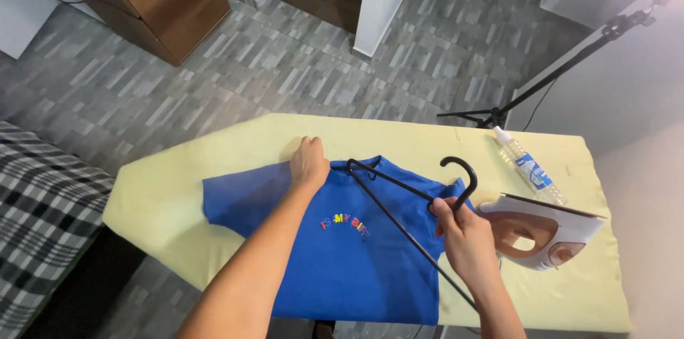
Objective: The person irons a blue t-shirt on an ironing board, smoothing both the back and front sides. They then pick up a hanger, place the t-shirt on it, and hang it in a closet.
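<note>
Hanger [399, 200], black, over blue shirt [342, 253] | right hand [463, 236] fingers clamped on it | left hand [308, 162] fingers curled shut on collar

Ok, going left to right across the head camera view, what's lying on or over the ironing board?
Blue T-shirt → left hand on the shirt → black hanger → right hand holding the hanger → iron; the plastic bottle lies farther back.

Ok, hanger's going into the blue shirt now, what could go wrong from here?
The iron stands right beside the right hand holding the black hanger; an elbow swing could knock it or touch a hot plate. The left hand pins the blue shirt at the collar, so the hanger end may snag and stretch it. The water bottle could roll off.
</note>
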